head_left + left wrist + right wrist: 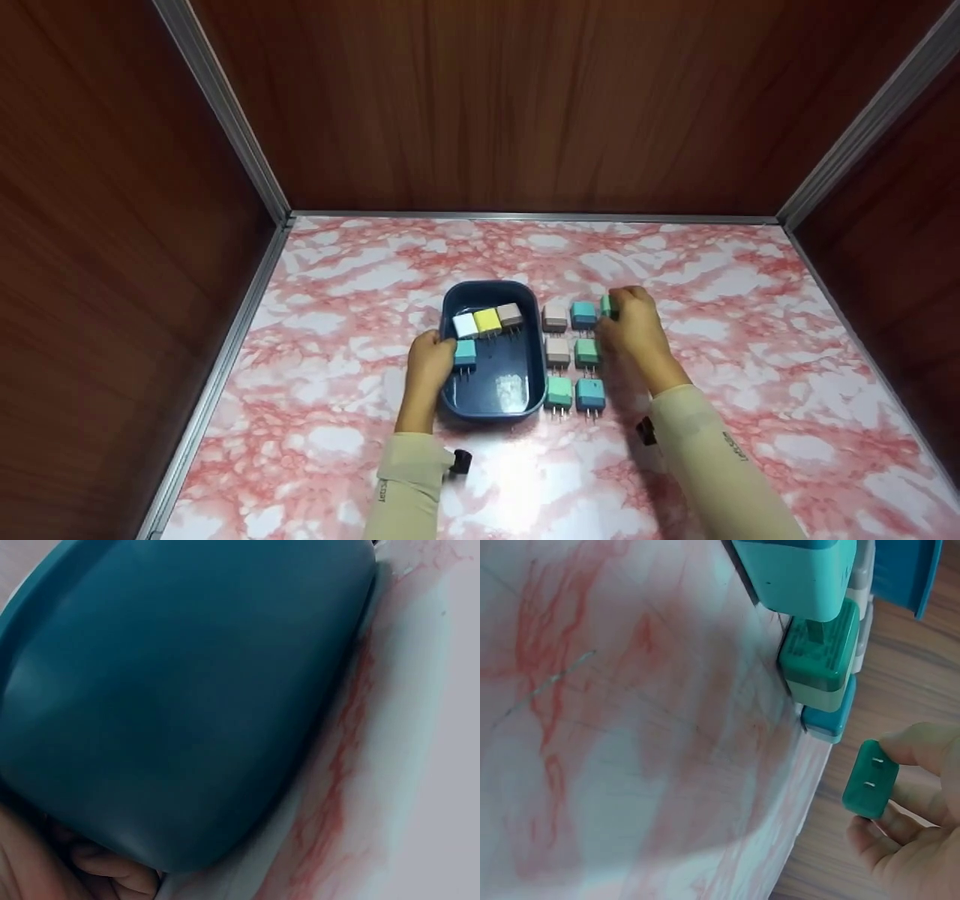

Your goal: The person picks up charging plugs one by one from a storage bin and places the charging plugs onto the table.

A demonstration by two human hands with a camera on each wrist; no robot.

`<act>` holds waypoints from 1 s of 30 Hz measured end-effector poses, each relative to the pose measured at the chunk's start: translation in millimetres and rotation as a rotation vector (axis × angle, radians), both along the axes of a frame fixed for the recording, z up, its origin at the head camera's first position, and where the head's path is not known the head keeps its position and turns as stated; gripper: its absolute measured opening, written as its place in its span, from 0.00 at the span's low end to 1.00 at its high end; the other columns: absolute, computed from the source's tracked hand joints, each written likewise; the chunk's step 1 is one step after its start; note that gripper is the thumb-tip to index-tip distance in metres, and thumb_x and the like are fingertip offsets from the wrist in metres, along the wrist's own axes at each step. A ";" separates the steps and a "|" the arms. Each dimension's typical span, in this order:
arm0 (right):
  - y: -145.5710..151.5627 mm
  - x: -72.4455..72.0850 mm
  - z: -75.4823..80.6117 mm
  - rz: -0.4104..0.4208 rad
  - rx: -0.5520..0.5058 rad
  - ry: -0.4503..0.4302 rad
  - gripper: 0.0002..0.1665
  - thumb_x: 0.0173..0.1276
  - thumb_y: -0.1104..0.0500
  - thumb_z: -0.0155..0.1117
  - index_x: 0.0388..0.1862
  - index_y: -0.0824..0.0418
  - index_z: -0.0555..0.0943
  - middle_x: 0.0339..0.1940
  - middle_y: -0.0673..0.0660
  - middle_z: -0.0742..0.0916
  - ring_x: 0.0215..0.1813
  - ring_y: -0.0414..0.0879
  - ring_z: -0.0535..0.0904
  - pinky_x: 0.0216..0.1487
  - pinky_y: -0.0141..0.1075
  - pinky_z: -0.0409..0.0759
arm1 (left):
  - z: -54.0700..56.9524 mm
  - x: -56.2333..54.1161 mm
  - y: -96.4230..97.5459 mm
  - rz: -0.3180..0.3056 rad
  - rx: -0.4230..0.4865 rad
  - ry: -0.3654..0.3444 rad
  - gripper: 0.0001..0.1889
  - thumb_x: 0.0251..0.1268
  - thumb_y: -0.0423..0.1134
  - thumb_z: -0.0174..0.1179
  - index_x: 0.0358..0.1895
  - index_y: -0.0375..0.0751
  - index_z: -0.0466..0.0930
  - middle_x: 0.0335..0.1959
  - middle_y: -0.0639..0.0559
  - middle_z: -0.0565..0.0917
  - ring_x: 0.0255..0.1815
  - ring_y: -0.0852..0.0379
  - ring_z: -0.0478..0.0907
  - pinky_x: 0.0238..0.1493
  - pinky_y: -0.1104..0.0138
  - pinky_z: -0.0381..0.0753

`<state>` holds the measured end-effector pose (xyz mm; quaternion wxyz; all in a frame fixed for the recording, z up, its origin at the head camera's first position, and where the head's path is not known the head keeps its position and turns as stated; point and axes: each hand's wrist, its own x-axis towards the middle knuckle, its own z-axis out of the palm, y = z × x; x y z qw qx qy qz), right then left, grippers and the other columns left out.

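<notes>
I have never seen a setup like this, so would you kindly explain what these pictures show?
There is no machine here: a person works bare-handed. The wide picture comes from a camera on the head; the other two come from one camera on each wrist. On the red-and-white table is a blue tray containing four plug adapters, with six more plug adapters in two columns to its right. The left hand grips the tray by its left edge, and the right hand holds a green plug adapter.
</notes>
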<state>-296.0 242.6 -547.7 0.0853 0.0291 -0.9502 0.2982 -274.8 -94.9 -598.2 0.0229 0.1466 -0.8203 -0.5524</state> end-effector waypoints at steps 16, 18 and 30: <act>1.6 -10.1 -4.9 -0.028 0.052 -0.083 0.31 0.70 0.62 0.65 0.69 0.75 0.71 0.66 0.74 0.73 0.67 0.70 0.71 0.68 0.60 0.71 | -0.6 0.5 0.0 0.000 0.026 -0.002 0.12 0.56 0.37 0.55 0.18 0.47 0.65 0.17 0.53 0.66 0.23 0.53 0.63 0.25 0.62 0.62; 2.2 -10.5 -6.8 -0.032 0.050 -0.093 0.31 0.70 0.63 0.64 0.69 0.75 0.71 0.66 0.75 0.73 0.67 0.70 0.71 0.68 0.59 0.71 | -0.7 0.7 -0.4 -0.003 0.022 -0.002 0.12 0.56 0.37 0.55 0.18 0.47 0.65 0.17 0.53 0.66 0.23 0.53 0.63 0.25 0.62 0.62; 2.3 -13.9 -20.9 -0.049 0.091 -0.086 0.29 0.65 0.66 0.63 0.65 0.74 0.75 0.63 0.76 0.75 0.65 0.70 0.73 0.67 0.59 0.72 | 1.3 1.3 -0.7 -0.003 0.020 -0.007 0.11 0.56 0.37 0.55 0.19 0.46 0.67 0.18 0.53 0.67 0.23 0.52 0.64 0.25 0.62 0.63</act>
